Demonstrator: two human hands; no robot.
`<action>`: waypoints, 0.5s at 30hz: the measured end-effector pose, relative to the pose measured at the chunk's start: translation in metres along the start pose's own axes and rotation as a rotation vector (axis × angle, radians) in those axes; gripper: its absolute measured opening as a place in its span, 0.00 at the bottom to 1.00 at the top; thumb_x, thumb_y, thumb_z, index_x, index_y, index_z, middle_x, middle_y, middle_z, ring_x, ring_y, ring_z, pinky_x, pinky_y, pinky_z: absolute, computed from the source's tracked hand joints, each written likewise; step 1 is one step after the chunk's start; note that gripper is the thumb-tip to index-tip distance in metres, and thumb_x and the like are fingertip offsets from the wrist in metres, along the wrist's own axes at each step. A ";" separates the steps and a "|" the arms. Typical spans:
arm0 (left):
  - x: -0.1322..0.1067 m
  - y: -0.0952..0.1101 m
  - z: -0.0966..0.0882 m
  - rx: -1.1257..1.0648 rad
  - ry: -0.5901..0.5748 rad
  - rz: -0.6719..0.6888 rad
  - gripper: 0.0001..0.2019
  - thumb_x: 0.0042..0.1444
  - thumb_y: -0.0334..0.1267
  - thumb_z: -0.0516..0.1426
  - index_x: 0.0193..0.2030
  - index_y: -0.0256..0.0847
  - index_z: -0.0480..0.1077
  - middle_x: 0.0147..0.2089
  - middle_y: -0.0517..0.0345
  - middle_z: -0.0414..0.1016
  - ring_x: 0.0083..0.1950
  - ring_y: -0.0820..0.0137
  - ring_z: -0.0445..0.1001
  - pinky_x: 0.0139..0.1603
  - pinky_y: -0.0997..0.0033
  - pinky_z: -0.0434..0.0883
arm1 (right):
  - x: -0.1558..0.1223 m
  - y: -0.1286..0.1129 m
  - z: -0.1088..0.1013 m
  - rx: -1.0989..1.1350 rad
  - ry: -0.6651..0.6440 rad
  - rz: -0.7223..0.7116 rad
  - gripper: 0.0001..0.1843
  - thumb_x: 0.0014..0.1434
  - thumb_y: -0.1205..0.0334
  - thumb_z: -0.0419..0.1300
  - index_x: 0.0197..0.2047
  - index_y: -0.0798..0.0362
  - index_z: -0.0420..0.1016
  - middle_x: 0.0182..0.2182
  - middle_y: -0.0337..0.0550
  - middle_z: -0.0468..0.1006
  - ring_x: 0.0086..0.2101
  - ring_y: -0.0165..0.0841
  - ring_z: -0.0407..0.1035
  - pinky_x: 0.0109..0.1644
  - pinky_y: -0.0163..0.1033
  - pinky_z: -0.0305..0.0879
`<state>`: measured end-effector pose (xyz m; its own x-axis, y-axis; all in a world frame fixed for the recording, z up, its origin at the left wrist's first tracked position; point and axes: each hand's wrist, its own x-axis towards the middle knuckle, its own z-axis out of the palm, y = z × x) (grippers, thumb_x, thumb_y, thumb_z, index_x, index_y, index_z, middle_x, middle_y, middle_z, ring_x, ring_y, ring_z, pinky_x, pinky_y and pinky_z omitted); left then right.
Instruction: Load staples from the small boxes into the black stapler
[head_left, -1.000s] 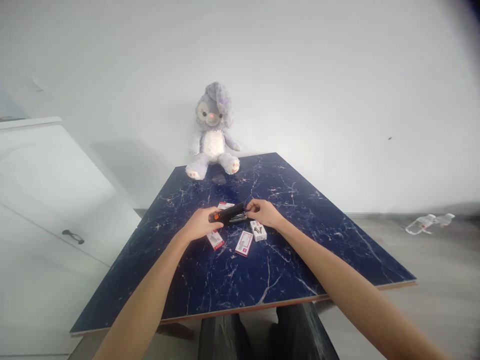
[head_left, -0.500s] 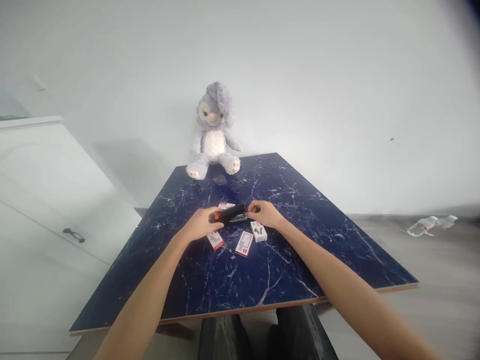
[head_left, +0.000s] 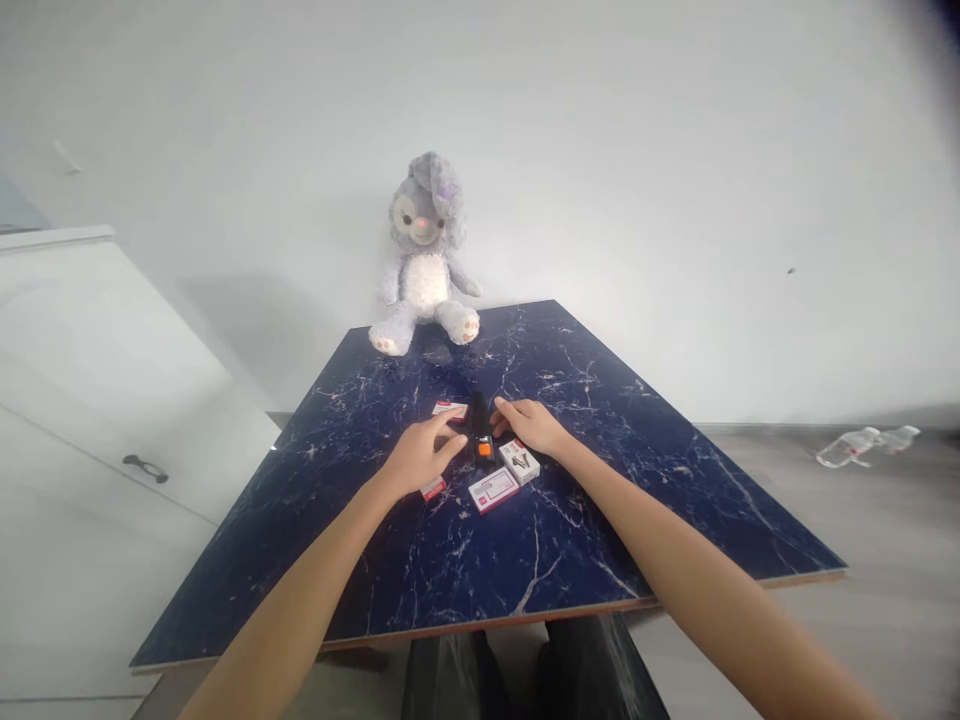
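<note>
A black stapler (head_left: pixel 480 425) with an orange part at its near end lies on the table between my hands, pointing away from me. My left hand (head_left: pixel 421 452) is just left of it, thumb and fingers apart, with nothing in it. Its fingertips reach over a red-and-white box (head_left: pixel 450 411), and another red-and-white box (head_left: pixel 433 488) is partly hidden beneath the hand. To the stapler's right is my right hand (head_left: pixel 529 425), fingers loosely bent and apart, holding nothing that I can see. A white box with a dark picture (head_left: pixel 520 461) and a flat red-and-white box (head_left: pixel 493 491) lie nearer to me.
A grey plush rabbit (head_left: pixel 426 260) sits at the far edge of the dark blue marbled table (head_left: pixel 600 520), against the wall. A white cabinet (head_left: pixel 97 420) stands at left. Clear plastic bottles (head_left: pixel 851 447) lie on the floor at right.
The stapler was held tilted sideways between both hands; now it lies on the table, turned lengthwise, and both hands have let go. The flat box in front has turned.
</note>
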<state>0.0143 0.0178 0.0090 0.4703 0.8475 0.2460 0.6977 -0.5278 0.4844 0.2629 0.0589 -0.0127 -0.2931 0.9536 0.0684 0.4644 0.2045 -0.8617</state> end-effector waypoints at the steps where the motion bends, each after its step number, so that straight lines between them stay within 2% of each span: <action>1: 0.002 -0.006 0.001 0.037 0.066 0.011 0.23 0.68 0.47 0.50 0.68 0.49 0.62 0.53 0.55 0.80 0.55 0.61 0.76 0.58 0.58 0.69 | 0.000 0.000 0.000 0.005 0.001 -0.002 0.32 0.69 0.39 0.44 0.35 0.51 0.81 0.30 0.42 0.84 0.33 0.34 0.77 0.42 0.35 0.67; 3: 0.005 -0.020 0.003 0.131 0.164 0.012 0.22 0.67 0.45 0.52 0.65 0.46 0.66 0.63 0.51 0.72 0.64 0.57 0.68 0.65 0.52 0.64 | 0.000 0.001 0.000 -0.009 -0.001 -0.006 0.33 0.69 0.39 0.43 0.35 0.51 0.81 0.30 0.42 0.84 0.34 0.35 0.77 0.42 0.36 0.66; 6: 0.010 -0.035 0.004 0.191 0.106 -0.001 0.21 0.67 0.43 0.52 0.65 0.45 0.67 0.70 0.49 0.64 0.70 0.55 0.61 0.68 0.47 0.60 | 0.000 0.002 -0.001 -0.040 -0.012 -0.010 0.32 0.70 0.40 0.43 0.35 0.51 0.81 0.31 0.42 0.84 0.34 0.35 0.77 0.42 0.36 0.66; 8: 0.011 -0.036 0.003 0.204 0.064 -0.003 0.19 0.68 0.44 0.51 0.62 0.46 0.70 0.66 0.50 0.69 0.65 0.55 0.65 0.65 0.48 0.63 | 0.000 0.001 -0.001 -0.053 -0.013 -0.007 0.32 0.70 0.40 0.43 0.35 0.51 0.81 0.31 0.42 0.85 0.34 0.35 0.77 0.41 0.36 0.66; 11: 0.010 -0.028 0.001 0.220 0.088 0.004 0.16 0.68 0.45 0.50 0.54 0.45 0.75 0.54 0.50 0.76 0.54 0.58 0.72 0.59 0.51 0.67 | -0.001 0.000 -0.001 -0.058 -0.007 -0.015 0.32 0.70 0.41 0.43 0.36 0.50 0.81 0.32 0.41 0.85 0.33 0.35 0.77 0.41 0.36 0.66; 15: 0.007 -0.018 -0.001 0.224 0.098 0.025 0.15 0.65 0.44 0.55 0.54 0.44 0.75 0.52 0.49 0.75 0.53 0.58 0.71 0.57 0.53 0.66 | -0.002 -0.001 -0.001 -0.071 0.000 -0.024 0.31 0.70 0.41 0.43 0.37 0.50 0.81 0.32 0.40 0.84 0.31 0.34 0.77 0.39 0.36 0.66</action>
<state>0.0044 0.0337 0.0025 0.4420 0.8298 0.3408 0.7941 -0.5387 0.2816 0.2638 0.0568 -0.0110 -0.3049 0.9482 0.0889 0.5149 0.2426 -0.8222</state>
